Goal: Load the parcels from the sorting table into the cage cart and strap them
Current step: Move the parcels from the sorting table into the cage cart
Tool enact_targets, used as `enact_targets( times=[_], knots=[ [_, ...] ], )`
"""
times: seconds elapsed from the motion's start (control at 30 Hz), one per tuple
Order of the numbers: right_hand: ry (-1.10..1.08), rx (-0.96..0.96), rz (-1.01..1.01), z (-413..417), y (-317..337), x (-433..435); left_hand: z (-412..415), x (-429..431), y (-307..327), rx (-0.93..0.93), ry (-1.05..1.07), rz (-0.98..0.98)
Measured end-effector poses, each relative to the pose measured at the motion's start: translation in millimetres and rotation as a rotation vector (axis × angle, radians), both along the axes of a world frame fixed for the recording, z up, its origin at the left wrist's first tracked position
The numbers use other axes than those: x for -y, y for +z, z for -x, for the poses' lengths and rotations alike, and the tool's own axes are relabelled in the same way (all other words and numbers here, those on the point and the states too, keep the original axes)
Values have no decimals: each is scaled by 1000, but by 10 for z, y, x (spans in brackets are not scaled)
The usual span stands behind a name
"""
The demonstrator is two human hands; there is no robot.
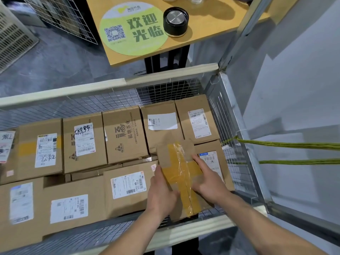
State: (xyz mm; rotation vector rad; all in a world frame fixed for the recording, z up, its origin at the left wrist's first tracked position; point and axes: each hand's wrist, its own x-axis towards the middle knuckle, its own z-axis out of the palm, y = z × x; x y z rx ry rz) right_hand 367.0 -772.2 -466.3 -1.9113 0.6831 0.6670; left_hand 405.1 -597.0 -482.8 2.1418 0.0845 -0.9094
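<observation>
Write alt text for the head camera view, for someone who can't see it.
Two hands hold a taped box at the right end of a cage cart filled with labelled parcels: the left hand grips its edge, the right hand lies flat on top. Green straps stretch from the cart's right side.

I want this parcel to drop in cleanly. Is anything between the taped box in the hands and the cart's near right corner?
Nothing loose shows. The taped box lies partly over the blue-labelled parcel on its right and the white-labelled parcel behind, so it may catch there; the space beneath is hidden.
</observation>
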Motion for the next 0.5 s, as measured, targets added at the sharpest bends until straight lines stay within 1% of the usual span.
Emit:
enact_targets(
  times=[0.13, 0.23, 0.37, 0.5],
  knots=[
    [14, -39, -51, -24, -202, -3, -35, 15, -201, 0, -25, -59],
    [49, -60, -53, -54, -388, 12, -49, 16, -343, -10, -65, -101],
    [105, -63, -61, -112, -603, 81, -105, 10, -492, -5, -183, -116],
    [146, -39, -58, -234, -706, 147, -235, 30, -559, 14, -272, -179]
  ],
)
